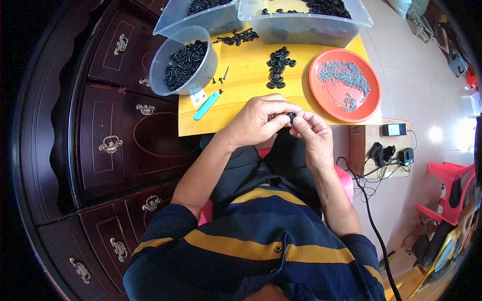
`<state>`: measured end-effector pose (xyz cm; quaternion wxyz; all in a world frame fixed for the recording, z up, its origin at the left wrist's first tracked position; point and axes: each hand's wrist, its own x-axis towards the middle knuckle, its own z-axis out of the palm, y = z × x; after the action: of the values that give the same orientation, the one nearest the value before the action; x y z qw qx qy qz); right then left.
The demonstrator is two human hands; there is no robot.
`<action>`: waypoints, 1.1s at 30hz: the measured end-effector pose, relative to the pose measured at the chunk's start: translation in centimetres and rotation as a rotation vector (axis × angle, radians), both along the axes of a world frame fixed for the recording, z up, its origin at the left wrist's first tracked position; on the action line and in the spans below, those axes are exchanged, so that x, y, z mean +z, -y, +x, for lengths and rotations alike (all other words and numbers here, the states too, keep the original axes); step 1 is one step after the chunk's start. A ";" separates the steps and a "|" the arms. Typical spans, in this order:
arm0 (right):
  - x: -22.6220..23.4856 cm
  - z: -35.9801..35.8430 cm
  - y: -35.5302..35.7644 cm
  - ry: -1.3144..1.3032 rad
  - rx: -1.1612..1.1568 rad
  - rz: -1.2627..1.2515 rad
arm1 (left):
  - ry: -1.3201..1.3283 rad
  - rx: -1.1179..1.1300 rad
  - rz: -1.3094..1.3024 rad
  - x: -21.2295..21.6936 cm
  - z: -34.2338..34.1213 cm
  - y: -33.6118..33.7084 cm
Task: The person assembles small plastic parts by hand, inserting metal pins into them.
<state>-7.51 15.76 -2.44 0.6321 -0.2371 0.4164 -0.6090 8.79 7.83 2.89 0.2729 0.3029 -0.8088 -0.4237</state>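
Note:
My left hand (262, 119) and my right hand (316, 134) meet at the near edge of the yellow table. Between their fingertips they pinch one small black oval part (291, 116), largely covered by the fingers. Just beyond my hands lies a loose cluster of black oval parts (279, 61). A red plate (333, 109) to the right carries many small grey screw-like pieces (346, 76). Left of my left hand, a turquoise-handled tool (206, 106) rests on the table beside a few tiny dark pieces (220, 81).
A clear round tub (211, 70) of black parts stands at the table's left edge. Two clear bins (316, 31) fill the far side, near a pile of dark pieces (239, 37). Dark wooden drawers (110, 120) flank the left. Cables and a pink stool (447, 190) are on the right.

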 end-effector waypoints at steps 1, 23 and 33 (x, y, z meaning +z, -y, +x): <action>0.0 -0.2 0.0 0.001 0.047 0.018 | -0.006 -0.029 -0.014 0.0 0.0 0.1; -0.6 -0.7 0.0 0.348 0.015 0.155 | 0.171 0.159 -0.419 -0.7 -2.3 -1.6; -0.9 -0.6 -0.2 0.292 0.002 0.095 | 0.130 0.121 -0.405 -0.9 -2.0 -1.3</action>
<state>-8.08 15.95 -3.39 0.6971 -0.1163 0.3480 -0.6160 6.78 9.18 2.02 0.3004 0.3164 -0.8736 -0.2153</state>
